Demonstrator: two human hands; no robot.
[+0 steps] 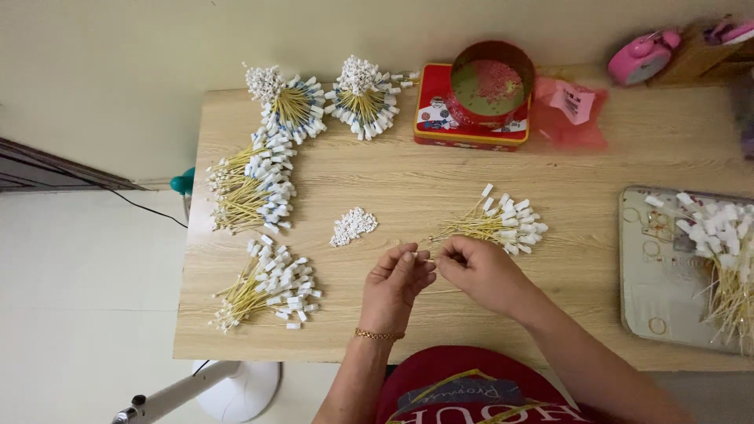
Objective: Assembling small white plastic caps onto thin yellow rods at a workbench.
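Two hands meet at the table's near middle. Our left hand (399, 276) is pinched narrow on one small white piece, and our right hand (479, 271) is closed on the tip of a thin yellow wire (441, 236), though at this size we cannot tell exactly how the piece sits on it. That wire runs back towards 1 o'clock into a loose fan of wires with white ends (503, 221), just beyond the right hand.

At 11 o'clock from the left hand lies one small heap of white pieces (352, 225), too many and too fine to count.

Further out on the left we count four finished-looking bundles: one at 8 o'clock (271, 289), one at 10 o'clock (253, 187), and two at the far edge towards 11 and 12 o'clock (287, 102) (363, 96). We judge these done.

At 3 o'clock one grey tray (660, 267) holds a further pile of wires (726, 259), which we judge to be stock in waiting, so a good share appears left.

At 12 o'clock stand one red tin (471, 118) with one round red container (492, 82) on it, and one red bag (572, 114) beside.
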